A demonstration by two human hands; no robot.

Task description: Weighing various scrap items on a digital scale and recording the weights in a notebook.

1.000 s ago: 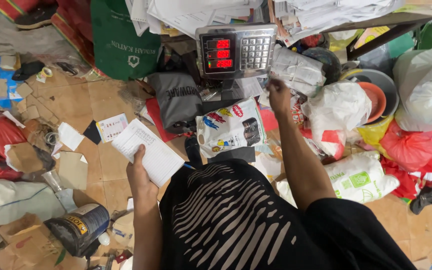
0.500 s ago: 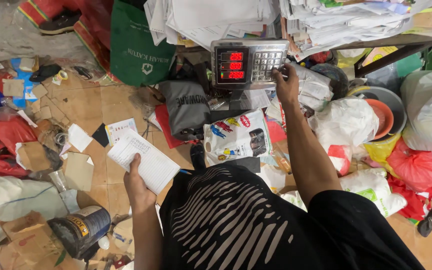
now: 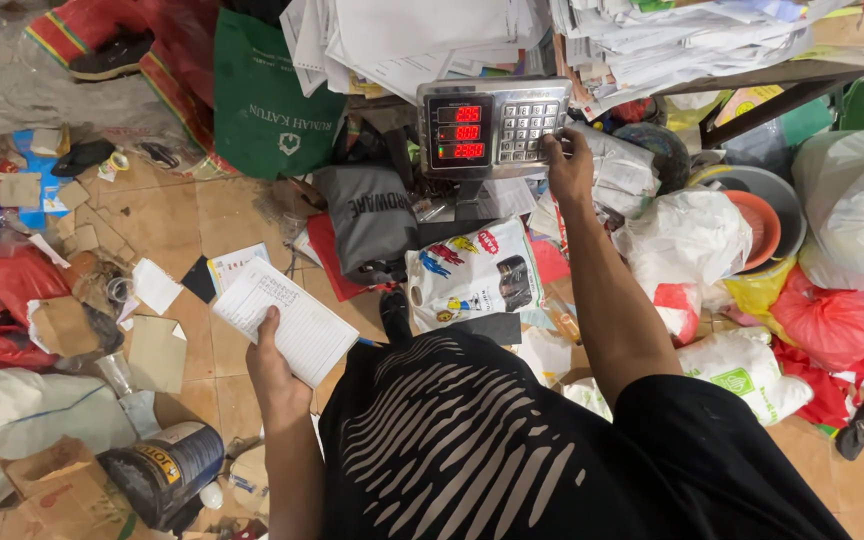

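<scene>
At scale keypad (image 3: 525, 130): right hand (image 3: 569, 170) fingertips pressing.

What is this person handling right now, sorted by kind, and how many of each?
Grey digital weighing scale with red display, under the right hand: 1
White lined paper notepad, in the left hand: 1
Total: 2

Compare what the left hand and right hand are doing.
The left hand grips a white lined notepad low beside the body; the right hand reaches forward, fingers on the keypad of the grey digital weighing scale with red displays. The left arm is bent, the right outstretched. Both are bare.
</scene>
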